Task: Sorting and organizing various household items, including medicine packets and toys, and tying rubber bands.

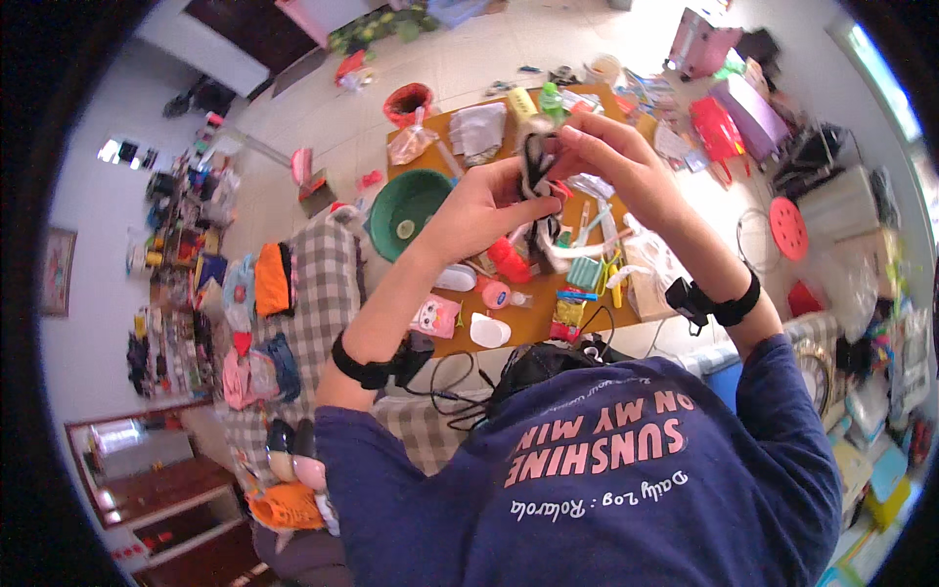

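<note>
Above the wooden table [463, 339], my left hand [488, 209] pinches a looped black-and-white strap [538, 167] between thumb and fingers. My right hand [616, 158] grips the upper part of the same loop with its fingertips. A loose end of the strap hangs below my left thumb. Its exact kind is hard to make out because of blur. Under the hands lie a red bundle [508, 260], a teal plastic item [584, 273] and a pink bottle [494, 295].
A green basin [389, 213] stands at the table's left, beside a checked sofa [323, 271]. A red bin [408, 104] is near the far left corner. A green-capped bottle [550, 101] stands at the back. White plastic bags [653, 257] lie right. Black cables [458, 396] hang in front.
</note>
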A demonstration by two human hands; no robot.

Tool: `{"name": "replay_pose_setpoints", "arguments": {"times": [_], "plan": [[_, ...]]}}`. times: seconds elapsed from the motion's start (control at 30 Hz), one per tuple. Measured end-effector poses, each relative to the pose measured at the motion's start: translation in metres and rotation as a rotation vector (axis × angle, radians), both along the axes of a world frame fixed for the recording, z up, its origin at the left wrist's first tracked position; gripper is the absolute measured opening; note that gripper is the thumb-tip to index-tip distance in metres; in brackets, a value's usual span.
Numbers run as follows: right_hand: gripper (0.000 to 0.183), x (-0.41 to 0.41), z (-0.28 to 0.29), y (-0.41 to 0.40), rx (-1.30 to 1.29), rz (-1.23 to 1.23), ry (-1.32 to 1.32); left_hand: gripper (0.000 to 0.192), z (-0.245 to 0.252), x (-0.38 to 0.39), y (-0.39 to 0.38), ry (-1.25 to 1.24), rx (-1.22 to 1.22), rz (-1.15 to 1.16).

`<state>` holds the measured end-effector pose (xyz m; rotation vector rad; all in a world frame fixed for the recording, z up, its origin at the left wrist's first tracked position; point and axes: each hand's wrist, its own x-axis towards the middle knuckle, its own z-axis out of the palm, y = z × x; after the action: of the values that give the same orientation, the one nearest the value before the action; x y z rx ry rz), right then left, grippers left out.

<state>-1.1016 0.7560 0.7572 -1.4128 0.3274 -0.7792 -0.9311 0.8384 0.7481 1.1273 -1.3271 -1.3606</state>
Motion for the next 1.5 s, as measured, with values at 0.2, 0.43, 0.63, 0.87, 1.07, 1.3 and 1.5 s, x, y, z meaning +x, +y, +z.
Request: {"name": "replay_pose_setpoints", "arguments": {"times": [0.2, 0.43, 0.63, 0.87, 1.07, 1.3, 1.5], "plan": [[0.063, -0.047, -0.064, 0.001, 0.019, -0.181, 0.073, 0.024, -0.055, -0.050, -0.043, 0.136, 0.271, 0.092], [0.048, -0.110, -0.175, 0.017, 0.287, -0.265, 0.301, 0.031, -0.156, -0.108, -0.077, -0.020, 0.293, 0.008], [0.020, -0.157, -0.259, -0.004, 0.261, -0.479, 0.396, 0.023, -0.190, -0.098, -0.112, -0.106, 0.440, 0.070], [0.027, -0.205, -0.444, -0.025, 0.051, -0.574, 0.842, 0.025, -0.091, -0.042, -0.122, -0.093, 0.298, 0.155], [0.035, -0.171, -0.395, -0.016, -0.416, -0.625, 1.362, 0.027, -0.044, 0.033, -0.035, -0.224, 0.362, 0.290], [0.029, -0.152, -0.367, -0.025, -0.481, -0.548, 1.102, 0.029, -0.005, 0.114, 0.073, -0.254, 0.388, 0.525], [0.019, -0.100, -0.322, -0.003, -0.349, -0.343, 0.764, 0.029, -0.027, 0.160, 0.142, -0.313, 0.418, 0.613]]}}
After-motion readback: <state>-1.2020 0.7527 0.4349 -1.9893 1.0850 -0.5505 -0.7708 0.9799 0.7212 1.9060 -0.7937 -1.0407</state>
